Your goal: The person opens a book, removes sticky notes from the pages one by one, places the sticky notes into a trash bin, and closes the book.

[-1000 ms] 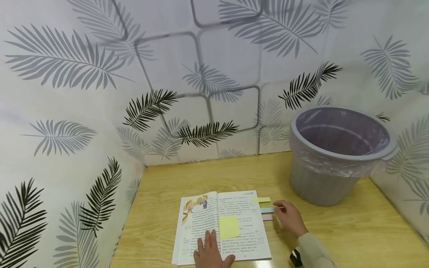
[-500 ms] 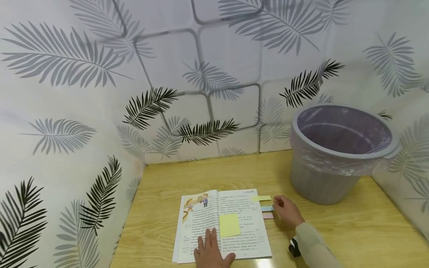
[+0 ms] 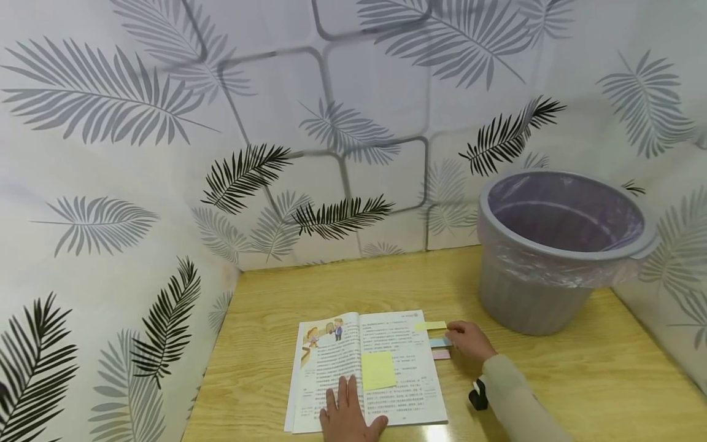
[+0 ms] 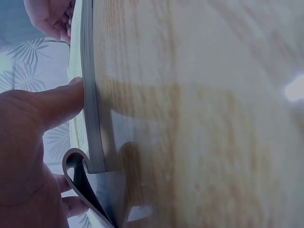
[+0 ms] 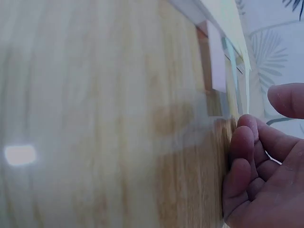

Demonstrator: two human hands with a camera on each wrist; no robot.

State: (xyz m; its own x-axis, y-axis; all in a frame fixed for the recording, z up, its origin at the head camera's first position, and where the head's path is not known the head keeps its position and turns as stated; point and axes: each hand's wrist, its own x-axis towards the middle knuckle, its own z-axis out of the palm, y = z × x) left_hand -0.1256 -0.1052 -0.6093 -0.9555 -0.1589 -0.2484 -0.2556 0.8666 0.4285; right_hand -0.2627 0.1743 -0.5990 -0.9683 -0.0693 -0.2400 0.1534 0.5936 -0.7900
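An open book (image 3: 405, 405) lies on the table, printed text on both pages and a cartoon picture at the upper left. My left hand (image 3: 349, 412) rests on its lower part, fingers spread; in the left wrist view the thumb (image 4: 59, 102) lies at the book's edge. A yellow sticky note (image 3: 378, 371) is on the right page. Yellow (image 3: 431, 326), blue (image 3: 439, 342) and pink (image 3: 440, 355) sticky tabs stick out from the right edge. My right hand (image 3: 472, 339) is at the yellow tab's outer end, fingers bent, thumb (image 5: 287, 99) apart from them.
A grey bin (image 3: 533, 301) with a clear plastic liner stands on the wooden table (image 3: 309, 291), behind and right of my right hand. Leaf-patterned wall covering (image 3: 375, 184) rises behind the table and along the sides. A black strap-like thing (image 3: 478, 395) is at my right wrist.
My right hand has moved slightly back from the blue tab toward the yellow tab's end. The left hand stays on the book, and the tabs look unchanged.
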